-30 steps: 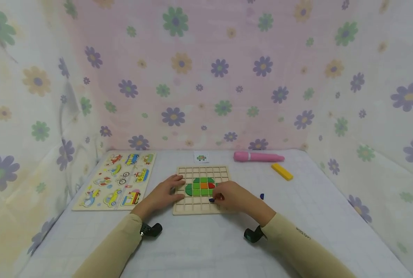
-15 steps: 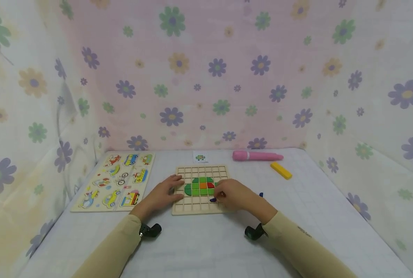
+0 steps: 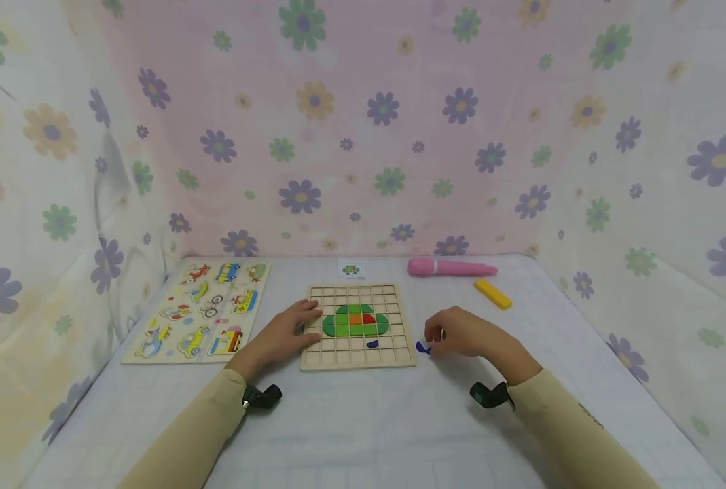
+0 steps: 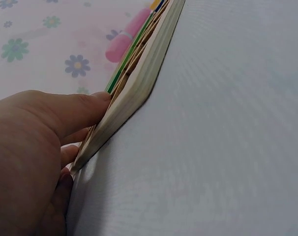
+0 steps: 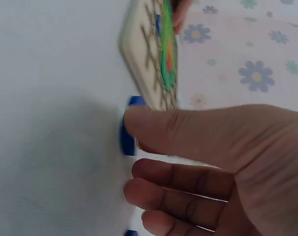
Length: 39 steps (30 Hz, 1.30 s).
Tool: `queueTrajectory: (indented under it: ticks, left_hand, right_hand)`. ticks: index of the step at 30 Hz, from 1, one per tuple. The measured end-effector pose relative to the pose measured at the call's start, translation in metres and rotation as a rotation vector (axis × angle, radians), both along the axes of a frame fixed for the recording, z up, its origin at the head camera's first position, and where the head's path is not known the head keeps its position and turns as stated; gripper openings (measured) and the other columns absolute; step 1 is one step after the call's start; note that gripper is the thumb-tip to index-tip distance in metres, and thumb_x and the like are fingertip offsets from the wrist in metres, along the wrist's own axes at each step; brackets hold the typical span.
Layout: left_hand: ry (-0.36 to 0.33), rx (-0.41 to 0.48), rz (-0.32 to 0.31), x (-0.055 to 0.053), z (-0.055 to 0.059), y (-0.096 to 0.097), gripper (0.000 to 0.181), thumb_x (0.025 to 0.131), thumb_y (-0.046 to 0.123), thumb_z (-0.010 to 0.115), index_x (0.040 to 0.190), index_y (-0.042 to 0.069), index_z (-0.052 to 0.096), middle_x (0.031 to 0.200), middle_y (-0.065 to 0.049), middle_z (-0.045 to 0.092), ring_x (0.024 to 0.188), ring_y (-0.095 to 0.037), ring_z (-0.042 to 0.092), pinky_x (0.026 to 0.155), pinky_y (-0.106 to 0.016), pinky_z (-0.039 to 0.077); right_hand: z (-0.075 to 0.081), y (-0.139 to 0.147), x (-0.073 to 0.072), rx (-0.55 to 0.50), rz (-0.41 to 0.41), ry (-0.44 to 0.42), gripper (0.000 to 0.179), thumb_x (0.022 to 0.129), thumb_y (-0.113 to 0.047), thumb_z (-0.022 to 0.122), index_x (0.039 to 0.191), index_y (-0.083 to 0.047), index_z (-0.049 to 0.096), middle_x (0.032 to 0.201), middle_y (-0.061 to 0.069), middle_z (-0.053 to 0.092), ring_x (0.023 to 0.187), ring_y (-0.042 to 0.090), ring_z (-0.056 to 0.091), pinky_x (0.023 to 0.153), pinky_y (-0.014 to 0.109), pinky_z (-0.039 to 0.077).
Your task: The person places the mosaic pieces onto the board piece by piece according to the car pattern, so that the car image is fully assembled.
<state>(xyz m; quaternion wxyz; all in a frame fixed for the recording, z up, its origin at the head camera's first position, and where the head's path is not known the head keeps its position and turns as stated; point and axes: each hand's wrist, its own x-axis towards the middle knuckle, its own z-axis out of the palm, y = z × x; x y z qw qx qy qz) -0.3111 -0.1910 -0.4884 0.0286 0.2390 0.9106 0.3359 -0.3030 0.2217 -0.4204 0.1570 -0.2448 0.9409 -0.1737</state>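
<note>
A wooden grid board (image 3: 396,350) lies on the table, bearing green pieces (image 3: 343,330), an orange square (image 3: 355,319) and a red piece (image 3: 369,318). A dark blue half-round piece (image 3: 372,344) sits on its lower cells. My left hand (image 3: 283,336) rests at the board's left edge, fingers spread, the thumb (image 4: 92,105) touching the rim. Just right of the board, my right hand (image 3: 463,333) pinches another blue piece (image 3: 422,347) between thumb and index finger. The right wrist view shows this piece (image 5: 127,135) at the thumb tip, the other fingers loosely bent.
A picture puzzle board (image 3: 200,312) lies at the left. Behind the grid board is a small pattern card (image 3: 350,269). A pink wand-shaped object (image 3: 451,267) and a yellow bar (image 3: 493,294) lie at the back right. One more blue bit (image 5: 132,232) shows below the right fingers.
My right hand has left the blue piece on the grid, moved right off the board and taken hold of another blue piece. The left hand stays at the board's edge.
</note>
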Motion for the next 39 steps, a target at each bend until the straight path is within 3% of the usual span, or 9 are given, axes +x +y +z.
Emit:
queueTrajectory:
  ticks: [8, 14, 19, 24, 30, 34, 39]
  left_hand:
    - [-0.011, 0.004, -0.015, 0.000, 0.003, -0.001, 0.062, 0.105, 0.034, 0.075, 0.157, 0.006, 0.057, 0.173, -0.011, 0.037, 0.163, -0.038, 0.023, 0.129, -0.062, 0.023]
    - [0.009, -0.001, 0.001, -0.001, 0.005, -0.004, 0.062, 0.105, 0.033, 0.075, 0.157, 0.005, 0.057, 0.173, -0.012, 0.038, 0.163, -0.039, 0.023, 0.129, -0.061, 0.023]
    - [-0.007, 0.002, -0.003, -0.002, 0.001, -0.003, 0.063, 0.105, 0.035, 0.075, 0.157, 0.006, 0.057, 0.173, -0.011, 0.037, 0.163, -0.037, 0.022, 0.129, -0.060, 0.022]
    - [-0.004, -0.010, -0.015, -0.003, 0.002, -0.003, 0.063, 0.105, 0.034, 0.074, 0.158, 0.006, 0.056, 0.174, -0.011, 0.036, 0.163, -0.037, 0.022, 0.129, -0.060, 0.022]
    - [0.023, -0.018, -0.006, -0.005, 0.003, -0.003, 0.062, 0.105, 0.036, 0.074, 0.158, 0.007, 0.057, 0.173, -0.010, 0.037, 0.163, -0.037, 0.023, 0.129, -0.061, 0.024]
    - [0.011, -0.012, -0.004, -0.004, 0.003, -0.004, 0.062, 0.105, 0.035, 0.074, 0.157, 0.006, 0.057, 0.173, -0.011, 0.037, 0.162, -0.039, 0.023, 0.128, -0.062, 0.023]
    - [-0.003, -0.002, -0.018, -0.003, 0.002, -0.003, 0.063, 0.105, 0.036, 0.074, 0.157, 0.005, 0.057, 0.173, -0.012, 0.038, 0.162, -0.039, 0.023, 0.128, -0.062, 0.023]
  right_hand:
    - [-0.005, -0.008, -0.001, 0.010, 0.011, 0.050, 0.017, 0.095, -0.011, 0.084, 0.088, -0.020, 0.071, 0.080, -0.007, 0.063, 0.079, 0.016, 0.057, 0.073, 0.034, 0.054]
    - [0.004, -0.044, -0.014, -0.120, 0.125, 0.147, 0.012, 0.096, -0.010, 0.078, 0.089, -0.019, 0.074, 0.078, -0.008, 0.063, 0.075, 0.014, 0.057, 0.068, 0.032, 0.054]
    - [-0.010, -0.078, -0.024, -0.171, 0.180, 0.153, 0.009, 0.100, -0.012, 0.077, 0.093, -0.017, 0.078, 0.083, -0.012, 0.067, 0.077, 0.009, 0.060, 0.073, 0.028, 0.057]
    - [-0.020, -0.097, -0.026, -0.163, 0.211, 0.181, 0.006, 0.102, -0.014, 0.078, 0.098, -0.015, 0.082, 0.088, -0.013, 0.071, 0.078, 0.006, 0.062, 0.075, 0.028, 0.058]
    - [-0.018, -0.102, -0.024, -0.112, 0.250, 0.281, 0.006, 0.096, -0.009, 0.084, 0.097, -0.015, 0.083, 0.086, -0.010, 0.068, 0.077, 0.010, 0.057, 0.071, 0.028, 0.055]
    - [-0.017, -0.100, -0.023, -0.101, 0.254, 0.258, 0.006, 0.097, -0.010, 0.084, 0.099, -0.015, 0.084, 0.089, -0.010, 0.069, 0.080, 0.009, 0.058, 0.074, 0.028, 0.055]
    - [-0.013, -0.081, -0.017, -0.133, 0.161, 0.230, 0.007, 0.099, -0.008, 0.081, 0.101, -0.014, 0.083, 0.092, -0.011, 0.069, 0.083, 0.011, 0.059, 0.078, 0.032, 0.056]
